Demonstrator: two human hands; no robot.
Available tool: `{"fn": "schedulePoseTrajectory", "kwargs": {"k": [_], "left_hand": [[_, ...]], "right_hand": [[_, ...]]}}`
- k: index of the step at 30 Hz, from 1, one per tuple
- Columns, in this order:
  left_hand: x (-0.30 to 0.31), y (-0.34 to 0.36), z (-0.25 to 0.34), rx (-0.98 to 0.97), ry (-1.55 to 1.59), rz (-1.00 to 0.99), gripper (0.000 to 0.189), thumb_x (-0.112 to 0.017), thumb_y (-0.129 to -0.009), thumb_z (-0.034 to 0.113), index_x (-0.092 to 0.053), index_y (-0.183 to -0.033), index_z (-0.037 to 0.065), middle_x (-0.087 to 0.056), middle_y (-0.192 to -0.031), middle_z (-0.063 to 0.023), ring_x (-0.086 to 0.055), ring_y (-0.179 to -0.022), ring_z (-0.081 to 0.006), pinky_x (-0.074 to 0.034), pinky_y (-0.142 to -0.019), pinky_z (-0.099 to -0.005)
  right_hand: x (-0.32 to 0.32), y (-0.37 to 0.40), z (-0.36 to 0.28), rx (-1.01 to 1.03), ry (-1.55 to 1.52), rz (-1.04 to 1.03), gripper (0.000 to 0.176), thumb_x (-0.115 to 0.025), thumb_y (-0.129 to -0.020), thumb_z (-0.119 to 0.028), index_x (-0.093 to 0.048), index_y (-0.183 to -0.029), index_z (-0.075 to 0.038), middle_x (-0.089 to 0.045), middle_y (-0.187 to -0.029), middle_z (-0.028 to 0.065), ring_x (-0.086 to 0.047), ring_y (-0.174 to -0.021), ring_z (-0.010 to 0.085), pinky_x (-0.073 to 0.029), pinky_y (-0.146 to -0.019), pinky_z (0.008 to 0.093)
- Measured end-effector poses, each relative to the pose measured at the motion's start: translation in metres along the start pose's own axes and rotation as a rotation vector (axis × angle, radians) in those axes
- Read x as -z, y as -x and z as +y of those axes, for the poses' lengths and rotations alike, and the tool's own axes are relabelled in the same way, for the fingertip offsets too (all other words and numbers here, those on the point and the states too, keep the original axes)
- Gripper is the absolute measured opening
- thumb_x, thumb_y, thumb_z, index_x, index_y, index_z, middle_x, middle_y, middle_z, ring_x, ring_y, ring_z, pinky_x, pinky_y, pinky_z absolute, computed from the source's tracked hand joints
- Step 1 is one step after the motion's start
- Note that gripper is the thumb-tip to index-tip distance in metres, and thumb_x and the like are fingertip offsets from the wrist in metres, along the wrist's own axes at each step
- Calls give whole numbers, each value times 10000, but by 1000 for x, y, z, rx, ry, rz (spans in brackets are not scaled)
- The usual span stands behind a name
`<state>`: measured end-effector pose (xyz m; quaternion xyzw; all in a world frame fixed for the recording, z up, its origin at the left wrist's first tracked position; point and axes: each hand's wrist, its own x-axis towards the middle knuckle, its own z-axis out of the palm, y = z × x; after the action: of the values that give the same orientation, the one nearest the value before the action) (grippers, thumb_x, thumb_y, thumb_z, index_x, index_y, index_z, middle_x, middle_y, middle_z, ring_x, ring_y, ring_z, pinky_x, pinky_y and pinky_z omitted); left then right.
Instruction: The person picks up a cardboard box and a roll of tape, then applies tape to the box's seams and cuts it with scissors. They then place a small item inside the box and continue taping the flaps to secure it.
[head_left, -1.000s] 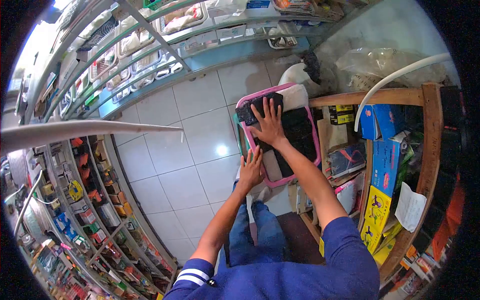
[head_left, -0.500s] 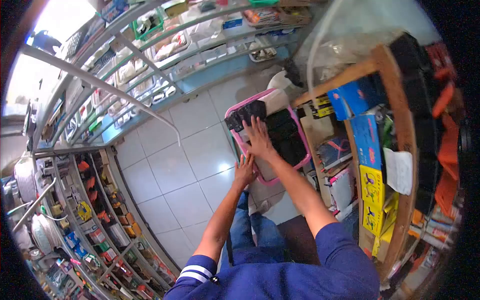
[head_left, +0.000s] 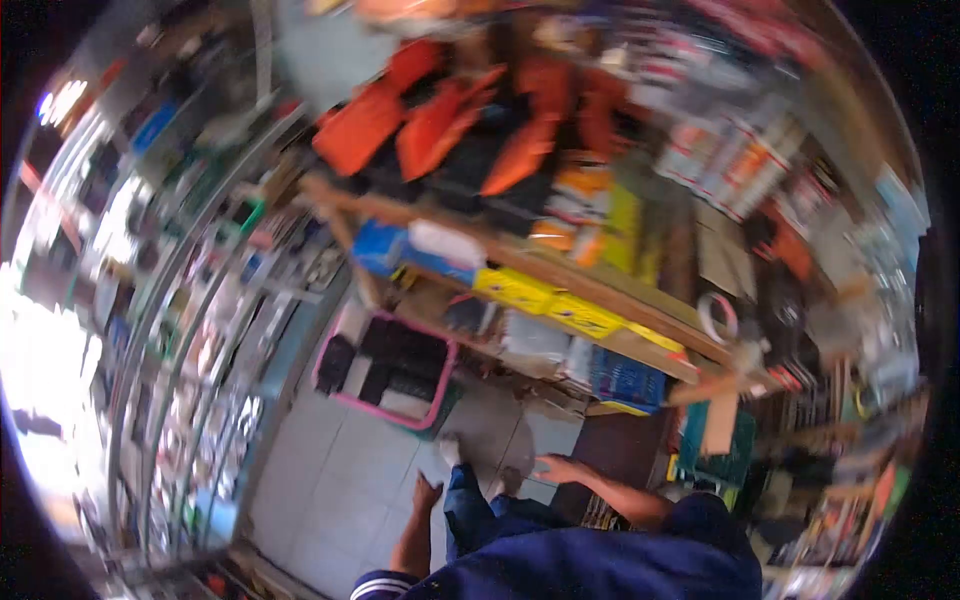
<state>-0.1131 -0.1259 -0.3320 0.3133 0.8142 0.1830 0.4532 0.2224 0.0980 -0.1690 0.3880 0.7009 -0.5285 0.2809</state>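
Note:
A pink-rimmed basket (head_left: 449, 385) stands on the tiled floor beside the shelf, filled with black and whitish rectangular items (head_left: 403, 350) too blurred to name. My left hand (head_left: 427, 493) hangs low beside my leg, apart from the basket, with fingers loosely spread and nothing in them. My right hand (head_left: 562, 470) is out to the other side, fingers stretched and holding nothing. Neither hand touches anything.
Wooden shelving (head_left: 610, 290) ahead carries yellow boxes (head_left: 515, 290), a blue box (head_left: 378, 247) and orange items (head_left: 430, 125). A blue crate (head_left: 626, 380) sits lower right, near a green basket (head_left: 716, 440). Metal racks with goods line the left.
Both hands have come off the basket and its contents and dropped back towards my body. The view has swung right, so the basket now appears further left.

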Motion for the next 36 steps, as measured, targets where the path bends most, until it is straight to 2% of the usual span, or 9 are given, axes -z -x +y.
{"fn": "schedulePoseTrajectory", "kwargs": {"k": [2, 6, 12, 13, 16, 18, 20, 27, 36], "left_hand": [[-41, 17, -31, -213, -43, -181, 782, -663, -912, 302, -271, -1496, -40, -474, -1440, -244, -434, -1355, -384, -390, -1098, -448], [-37, 47, -18, -52, -126, -475, 773, -658, -916, 304, -276, -1495, -36, -474, -1440, -240, -435, -1354, -380, -389, -1099, -447], [12, -15, 70, -153, -153, -469, 760, -650, -921, 307, -282, -1495, -30, -475, -1440, -235, -437, -1353, -374, -388, -1100, -445], [25, -25, 89, -166, -140, -449, 758, -649, -922, 308, -284, -1494, -29, -475, -1440, -234, -437, -1353, -373, -388, -1100, -445], [53, -46, 136, -207, -65, -374, 751, -645, -925, 310, -287, -1494, -26, -476, -1440, -231, -438, -1353, -370, -387, -1101, -444], [69, -53, 159, -229, -21, -342, 747, -642, -927, 311, -289, -1494, -24, -476, -1440, -229, -438, -1352, -368, -387, -1101, -443], [82, -51, 171, -240, -7, -322, 743, -640, -929, 312, -291, -1493, -22, -476, -1440, -227, -439, -1352, -365, -386, -1101, -442], [89, -56, 139, -221, -163, -469, 728, -631, -935, 316, -299, -1492, -15, -477, -1440, -221, -441, -1351, -358, -385, -1103, -440], [107, -68, 156, -176, -219, -546, 709, -619, -943, 321, -309, -1491, -6, -478, -1440, -213, -443, -1350, -349, -383, -1104, -437]], "right_hand": [[9, 49, 10, 59, -183, 84, 759, -543, -974, -535, -327, -1520, -53, -409, -1512, 190, -412, -1385, 345, -363, -1128, 472], [64, 182, -44, 302, -373, 71, 635, -547, -1001, -467, -404, -1465, -58, -572, -1359, 169, -522, -1288, 275, -424, -1076, 416], [213, 341, -135, 654, 13, 890, 425, -636, -979, -344, -568, -1254, -27, -694, -999, 50, -659, -893, 128, -530, -785, 300], [262, 372, -165, 535, -177, 1136, 468, -634, -971, -382, -578, -1249, -9, -696, -965, 61, -660, -886, 137, -525, -776, 290], [345, 361, -151, 5, 191, 1508, 683, -582, -923, -572, -559, -1307, -9, -634, -1241, 250, -628, -1162, 339, -489, -973, 433], [397, 320, -121, -149, 213, 1411, 722, -462, -947, -637, -505, -1388, -66, -562, -1358, 250, -555, -1265, 362, -444, -1031, 474], [418, 285, -115, -627, 99, 1224, 736, -399, -955, -646, -464, -1440, -96, -496, -1432, 253, -499, -1310, 420, -409, -1045, 565], [414, 216, -139, -678, 184, 1534, 710, -399, -963, -617, -465, -1432, -88, -393, -1502, 278, -424, -1359, 448, -327, -1049, 664], [410, 231, -129, -431, 308, 1655, 302, -710, -864, -279, -694, -1069, -58, -607, -1234, 183, -555, -1145, 385, -449, -940, 525]]}}
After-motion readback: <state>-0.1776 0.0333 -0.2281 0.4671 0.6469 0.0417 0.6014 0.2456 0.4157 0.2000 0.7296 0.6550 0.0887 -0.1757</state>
